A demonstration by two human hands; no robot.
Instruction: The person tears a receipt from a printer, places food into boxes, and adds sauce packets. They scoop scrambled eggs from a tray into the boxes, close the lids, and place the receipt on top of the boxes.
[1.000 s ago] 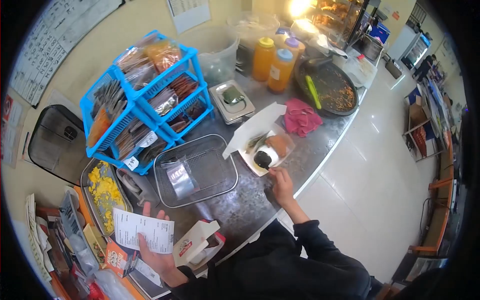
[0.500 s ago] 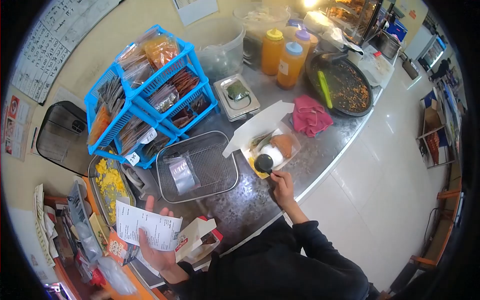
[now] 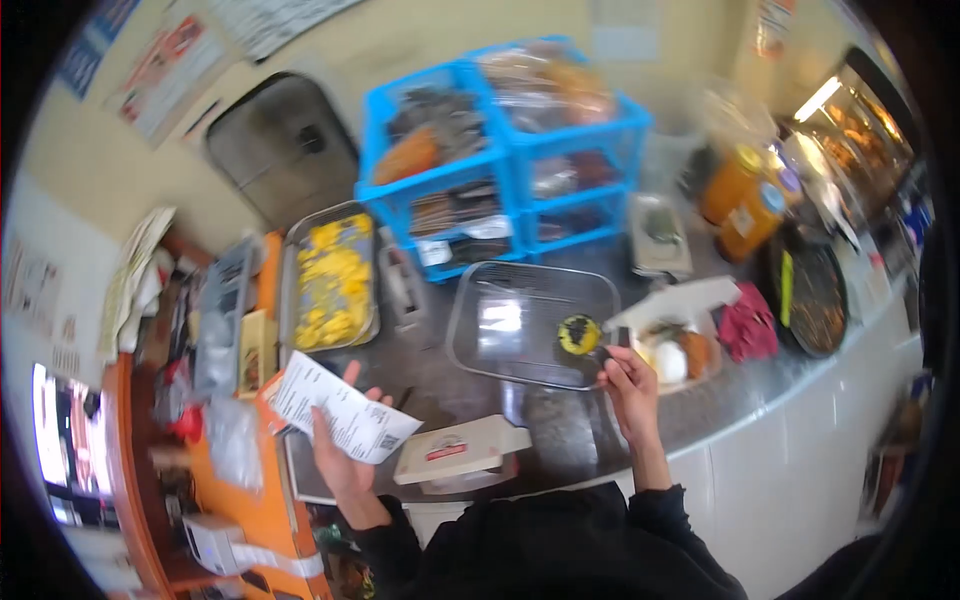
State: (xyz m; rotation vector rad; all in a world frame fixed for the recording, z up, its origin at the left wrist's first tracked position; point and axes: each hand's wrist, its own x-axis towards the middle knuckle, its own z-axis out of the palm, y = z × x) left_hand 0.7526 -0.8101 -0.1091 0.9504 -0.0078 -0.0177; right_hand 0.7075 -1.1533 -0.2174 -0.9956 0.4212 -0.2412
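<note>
My left hand [image 3: 345, 462] grips a printed paper receipt [image 3: 345, 408], with the thumb on its face and fingers behind. In my right hand [image 3: 632, 390] is the handle of a black ladle [image 3: 578, 335]. Its round bowl shows yellow inside and is over the near right part of the wire mesh basket [image 3: 470, 368]. Just right of that hand stands an open takeaway box [image 3: 712, 292] holding a white rice mound [image 3: 671, 361] and a browned piece of food [image 3: 697, 352]. A white takeaway box [image 3: 450, 448] with a red label sits between my hands, its lid lowered.
Blue plastic racks [image 3: 515, 165] of bagged items stand behind the basket. A tray of yellow food [image 3: 335, 280] is at left. Sauce bottles [image 3: 750, 222], a red cloth [image 3: 746, 325] and a dark pan [image 3: 815, 300] line the right side.
My view has turned left. My right hand has moved the ladle from over the open box to over the basket. The near box's lid has come down. The receipt stays in my left hand.
</note>
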